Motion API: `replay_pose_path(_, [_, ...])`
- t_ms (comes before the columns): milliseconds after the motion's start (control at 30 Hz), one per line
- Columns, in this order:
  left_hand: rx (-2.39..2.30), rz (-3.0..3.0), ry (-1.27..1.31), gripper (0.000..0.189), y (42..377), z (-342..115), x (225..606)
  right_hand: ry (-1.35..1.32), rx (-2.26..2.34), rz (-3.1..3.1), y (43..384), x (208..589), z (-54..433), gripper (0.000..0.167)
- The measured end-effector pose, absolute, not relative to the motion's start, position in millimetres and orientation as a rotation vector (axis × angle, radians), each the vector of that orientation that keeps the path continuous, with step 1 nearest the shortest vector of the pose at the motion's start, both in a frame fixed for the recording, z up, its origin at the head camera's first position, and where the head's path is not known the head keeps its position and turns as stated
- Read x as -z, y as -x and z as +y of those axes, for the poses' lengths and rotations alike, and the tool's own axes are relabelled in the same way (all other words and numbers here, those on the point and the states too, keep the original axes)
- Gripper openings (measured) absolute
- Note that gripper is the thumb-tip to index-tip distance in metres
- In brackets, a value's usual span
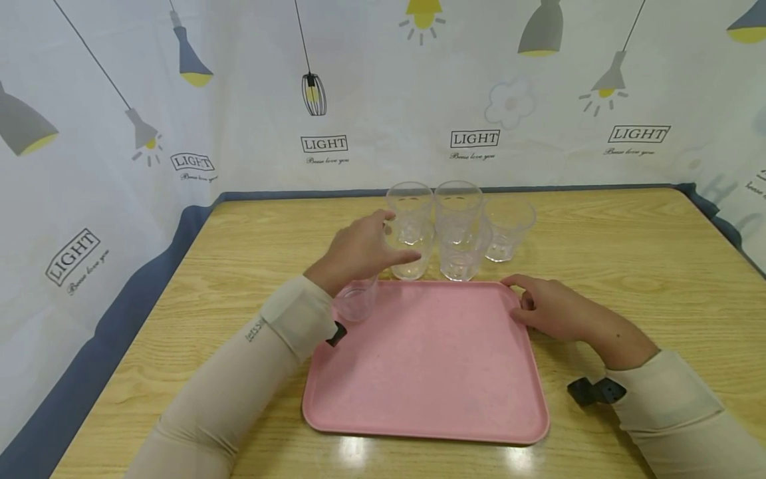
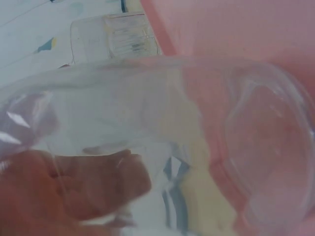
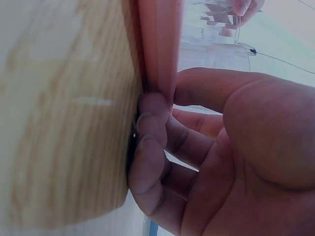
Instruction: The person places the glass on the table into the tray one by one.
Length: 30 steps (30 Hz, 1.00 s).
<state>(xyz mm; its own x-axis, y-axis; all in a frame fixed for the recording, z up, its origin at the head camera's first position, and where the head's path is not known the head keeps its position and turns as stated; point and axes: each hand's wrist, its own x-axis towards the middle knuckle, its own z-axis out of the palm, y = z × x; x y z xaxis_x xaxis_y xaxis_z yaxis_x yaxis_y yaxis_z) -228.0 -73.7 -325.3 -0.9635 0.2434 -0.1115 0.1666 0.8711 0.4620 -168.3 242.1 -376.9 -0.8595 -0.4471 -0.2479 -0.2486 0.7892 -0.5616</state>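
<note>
My left hand (image 1: 362,249) reaches to the left-front clear plastic cup (image 1: 411,269) of a group, thumb and fingers spread apart beside it. Whether the skin touches that cup cannot be told. Below the left wrist, another clear cup (image 1: 356,305) stands on the pink tray (image 1: 431,366) at its far left corner. This cup's wall (image 2: 123,108) fills much of the left wrist view, with fingers visible through it. At the tray's far right corner, my right hand (image 1: 553,309) grips the rim, thumb on top and curled fingers (image 3: 150,162) at its underside.
Behind the tray, several more clear cups stand close together, among them a back-row cup (image 1: 457,193) and one at the right (image 1: 509,216). The wooden table (image 1: 646,266) meets a printed cloth (image 1: 383,60) at the back and left.
</note>
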Motion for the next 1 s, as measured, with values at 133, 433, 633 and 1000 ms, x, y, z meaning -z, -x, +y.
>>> replay_pose_path(133, [-0.717,2.894,-0.326,0.094,226.9,-74.3,325.3,0.530,0.741,2.613,168.8,378.2,242.3,0.054])
replay_pose_path(433, [-0.783,2.908,-0.329,0.093,221.5,-77.1,322.0,0.534,0.741,2.617,169.0,379.2,242.5,0.054])
replay_pose_path(633, [-0.820,2.897,-0.334,0.094,216.4,-80.2,318.3,0.535,0.741,2.619,168.5,378.8,242.8,0.054])
replay_pose_path(1000, [-0.814,2.889,-0.417,0.092,204.3,-82.8,311.8,0.537,0.747,2.615,168.4,378.1,242.8,0.054])
